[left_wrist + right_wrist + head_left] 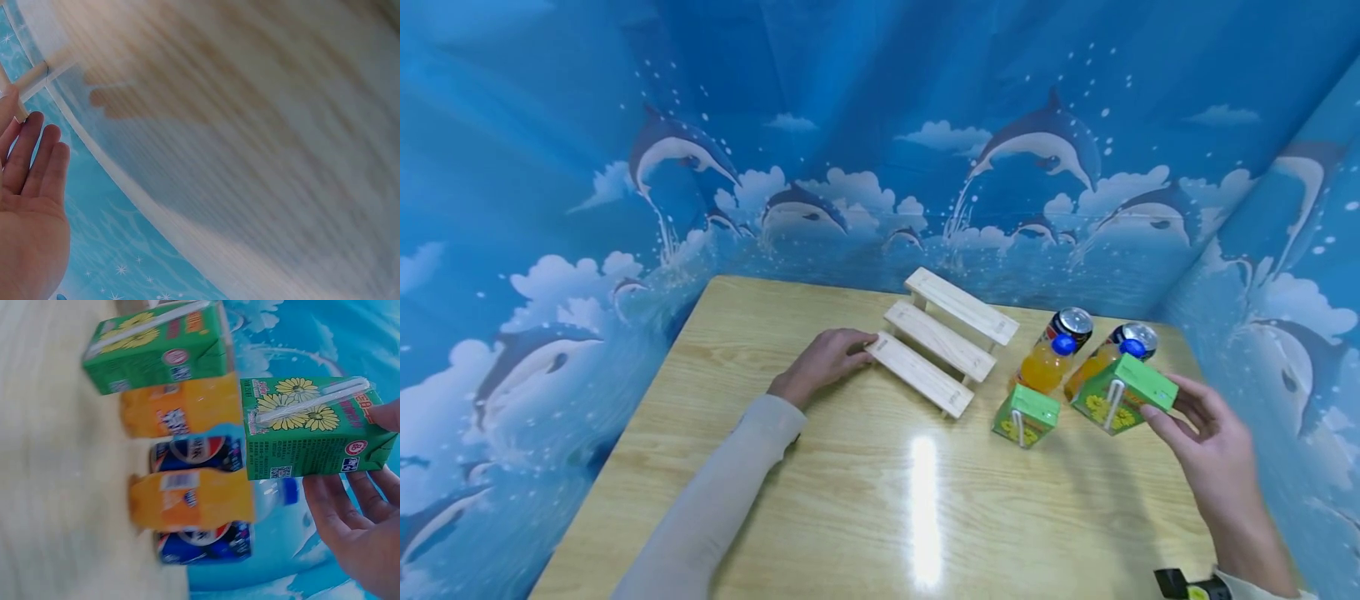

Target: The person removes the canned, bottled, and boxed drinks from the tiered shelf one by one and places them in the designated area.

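Observation:
My right hand (1213,437) holds a green drink carton (1123,394) with yellow flowers and a wrapped straw, thumb on one side and fingers on the other. The right wrist view shows this carton (312,428) raised off the table. A matching carton (1026,415) stands on the table to its left. My left hand (827,362) is at the left end of the lowest board of a three-step wooden rack (921,375). In the left wrist view, the thumb and fingers (28,153) pinch the board's end (21,112).
Behind the cartons stand two orange drink bottles (1041,371) with blue caps and two dark cans (1070,323), close together. Blue dolphin-print curtains (865,125) border the wooden table (850,517) at the back and sides.

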Demonstrator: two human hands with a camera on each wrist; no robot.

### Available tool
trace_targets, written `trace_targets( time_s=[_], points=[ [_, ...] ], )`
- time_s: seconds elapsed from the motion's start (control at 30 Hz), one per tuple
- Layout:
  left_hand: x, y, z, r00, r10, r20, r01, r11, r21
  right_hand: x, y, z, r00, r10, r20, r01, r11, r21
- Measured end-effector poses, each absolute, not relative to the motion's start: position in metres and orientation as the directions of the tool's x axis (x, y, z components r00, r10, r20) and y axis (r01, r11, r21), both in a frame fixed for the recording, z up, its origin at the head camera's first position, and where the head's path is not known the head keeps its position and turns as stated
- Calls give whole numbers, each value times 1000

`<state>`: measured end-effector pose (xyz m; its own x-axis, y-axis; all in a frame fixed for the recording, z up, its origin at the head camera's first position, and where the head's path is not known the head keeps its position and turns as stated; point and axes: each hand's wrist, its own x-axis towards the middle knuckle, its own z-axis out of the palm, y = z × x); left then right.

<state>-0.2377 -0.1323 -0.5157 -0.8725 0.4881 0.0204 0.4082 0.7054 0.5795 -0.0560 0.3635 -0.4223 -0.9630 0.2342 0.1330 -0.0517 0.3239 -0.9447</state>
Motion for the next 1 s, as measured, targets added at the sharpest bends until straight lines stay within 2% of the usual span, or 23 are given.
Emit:
trace_targets(
  time_s=[0.23,0.5,0.73,0.9,1.0],
  points=[
    [-238,-132,-514,-876,481,17,405,717,568,-53,377,-452,-968,227,104,-51,228,-972],
    [-237,-132,-514,-879,477,1,390,719,575,-54,387,-484,-971,228,69,-23,199,-980],
    [-238,-134,-518,-875,483,21,405,709,578,-55,390,-500,-972,218,86,-44,191,-981],
    [-238,-134,-518,-875,484,22,406,707,579,-56,392,-510,-972,229,46,-14,136,-991],
    [-238,-134,-518,-875,484,20,403,705,583,-55,392,-512,-971,240,11,28,156,-987]
  ],
)
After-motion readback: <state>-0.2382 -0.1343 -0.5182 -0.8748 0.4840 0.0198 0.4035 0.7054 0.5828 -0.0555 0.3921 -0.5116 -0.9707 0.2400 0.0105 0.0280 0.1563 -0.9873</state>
